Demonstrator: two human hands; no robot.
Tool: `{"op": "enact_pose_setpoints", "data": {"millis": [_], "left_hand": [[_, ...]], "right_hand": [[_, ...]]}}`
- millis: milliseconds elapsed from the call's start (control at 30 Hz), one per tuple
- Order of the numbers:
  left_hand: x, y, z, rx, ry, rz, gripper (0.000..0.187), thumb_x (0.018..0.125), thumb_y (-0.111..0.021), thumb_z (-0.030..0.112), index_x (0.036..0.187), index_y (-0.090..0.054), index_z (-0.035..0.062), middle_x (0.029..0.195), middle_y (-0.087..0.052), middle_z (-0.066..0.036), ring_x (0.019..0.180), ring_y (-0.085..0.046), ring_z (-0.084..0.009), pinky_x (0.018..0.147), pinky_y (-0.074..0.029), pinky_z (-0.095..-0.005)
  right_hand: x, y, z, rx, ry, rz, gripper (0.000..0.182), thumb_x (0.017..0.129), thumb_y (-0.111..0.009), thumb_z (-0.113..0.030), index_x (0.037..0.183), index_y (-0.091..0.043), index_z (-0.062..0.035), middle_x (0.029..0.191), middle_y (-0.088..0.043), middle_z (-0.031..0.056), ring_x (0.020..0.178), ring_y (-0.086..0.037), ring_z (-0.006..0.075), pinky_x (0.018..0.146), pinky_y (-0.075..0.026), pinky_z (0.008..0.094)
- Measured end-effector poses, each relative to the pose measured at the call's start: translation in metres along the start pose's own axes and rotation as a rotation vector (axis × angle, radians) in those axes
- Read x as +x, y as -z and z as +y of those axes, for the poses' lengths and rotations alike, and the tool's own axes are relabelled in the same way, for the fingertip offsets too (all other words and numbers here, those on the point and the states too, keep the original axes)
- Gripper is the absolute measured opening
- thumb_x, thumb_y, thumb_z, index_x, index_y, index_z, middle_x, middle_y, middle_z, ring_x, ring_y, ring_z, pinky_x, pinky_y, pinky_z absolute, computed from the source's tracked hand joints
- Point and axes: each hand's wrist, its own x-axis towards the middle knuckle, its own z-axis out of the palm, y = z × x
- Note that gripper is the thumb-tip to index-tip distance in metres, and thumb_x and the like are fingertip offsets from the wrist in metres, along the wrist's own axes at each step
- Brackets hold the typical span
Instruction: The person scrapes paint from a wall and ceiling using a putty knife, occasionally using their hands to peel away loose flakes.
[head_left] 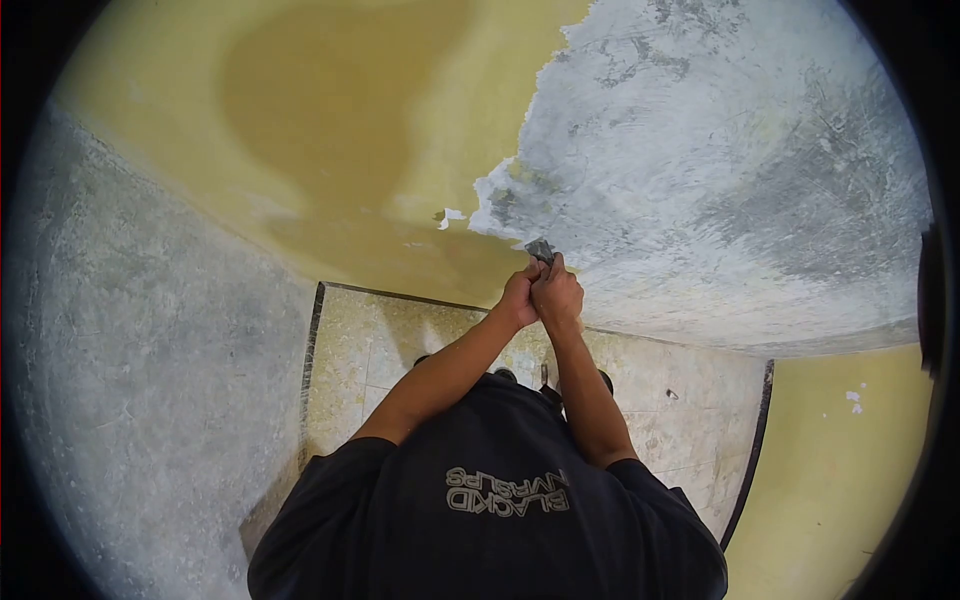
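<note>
Both of my hands are together in front of me around a small dark scraper (540,250), whose flat end meets the wall. My left hand (520,297) is closed near the tool's lower part, pressed against my right hand. My right hand (558,293) wraps the tool from the other side. The tool's handle is hidden by the fingers. Just above it runs the ragged edge between yellow paint (470,120) and bare grey-white wall (660,170). A small white chipped patch (451,217) shows left of the tool.
A grey, scraped wall (160,350) stands at the left. The tiled floor (690,415), with dark skirting along its sides, lies below, with a small object (672,394) on it. Another yellow wall (840,430) is at the right. A wide darker stain (320,100) marks the upper yellow paint.
</note>
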Motion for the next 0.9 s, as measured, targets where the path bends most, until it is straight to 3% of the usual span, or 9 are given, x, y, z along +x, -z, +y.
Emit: {"op": "enact_pose_setpoints", "data": {"millis": [233,367,433,533,600,700,833,900], "left_hand": [[0.03,0.03,0.004,-0.102,-0.059,-0.096,0.016,0.095,-0.043,0.02,0.082,-0.05,0.0126,0.081,-0.056,-0.001,0.082,-0.055,-0.0174,0.083,-0.046,-0.037],[0.024,0.028,0.001,-0.166,-0.072,-0.024,0.015,0.094,-0.043,0.019,0.084,-0.051,0.0115,0.083,-0.057,-0.002,0.085,-0.056,-0.0181,0.085,-0.045,-0.0391],[0.018,0.022,0.007,-0.171,-0.104,-0.044,0.014,0.093,-0.044,0.02,0.086,-0.052,0.011,0.085,-0.058,-0.003,0.087,-0.056,-0.0188,0.086,-0.045,-0.0396],[-0.008,0.004,0.027,-0.167,-0.155,-0.121,0.014,0.091,-0.045,0.021,0.089,-0.055,0.0103,0.089,-0.06,-0.006,0.09,-0.057,-0.0207,0.088,-0.045,-0.0398],[-0.015,-0.001,0.028,-0.089,-0.121,0.034,0.013,0.089,-0.047,0.019,0.091,-0.056,0.01,0.093,-0.061,-0.009,0.093,-0.057,-0.0235,0.089,-0.045,-0.0409],[-0.005,0.012,0.016,-0.009,-0.041,0.074,0.012,0.089,-0.048,0.019,0.091,-0.057,0.0102,0.093,-0.06,-0.007,0.092,-0.057,-0.0239,0.089,-0.045,-0.0409],[0.011,0.037,-0.003,0.048,-0.103,-0.053,0.018,0.091,-0.051,0.028,0.096,-0.058,0.0116,0.098,-0.061,-0.005,0.096,-0.057,-0.0223,0.09,-0.044,-0.0394],[-0.014,-0.009,0.006,0.078,0.009,0.129,0.006,0.089,-0.052,0.017,0.09,-0.056,0.0137,0.093,-0.06,0.0,0.092,-0.056,-0.0169,0.087,-0.045,-0.0351]], "right_hand": [[0.001,0.005,-0.013,-0.001,0.032,-0.026,0.038,0.086,-0.047,-0.03,0.115,-0.05,-0.0049,0.076,-0.064,0.0246,0.072,-0.062,0.043,0.066,-0.05,0.0507],[0.003,0.006,-0.014,-0.018,0.032,-0.015,0.037,0.085,-0.049,-0.028,0.114,-0.05,-0.0051,0.076,-0.064,0.0241,0.07,-0.063,0.0425,0.064,-0.05,0.0506],[-0.002,0.025,-0.025,0.053,0.173,-0.095,0.033,0.084,-0.051,-0.027,0.108,-0.05,-0.0046,0.075,-0.064,0.024,0.069,-0.062,0.0427,0.062,-0.05,0.0507],[0.006,0.007,-0.041,0.021,0.217,-0.055,0.028,0.083,-0.052,-0.025,0.102,-0.05,-0.0045,0.073,-0.063,0.0244,0.069,-0.062,0.0429,0.063,-0.05,0.0507],[0.003,0.01,-0.04,0.059,0.203,-0.047,0.026,0.083,-0.051,-0.025,0.099,-0.049,-0.0042,0.074,-0.063,0.0253,0.07,-0.062,0.0439,0.064,-0.05,0.0515],[-0.003,-0.006,-0.018,0.122,0.027,-0.032,0.03,0.085,-0.049,-0.028,0.101,-0.051,-0.0023,0.074,-0.062,0.0272,0.072,-0.061,0.0459,0.066,-0.048,0.054],[-0.006,-0.029,0.015,0.169,-0.024,0.14,0.033,0.086,-0.049,-0.031,0.099,-0.054,-0.0016,0.073,-0.061,0.0278,0.071,-0.06,0.0463,0.065,-0.047,0.0537],[0.0,-0.035,0.016,0.213,-0.035,0.16,0.038,0.087,-0.049,-0.036,0.098,-0.057,0.0,0.073,-0.061,0.0279,0.07,-0.059,0.0468,0.064,-0.047,0.0533]]}}
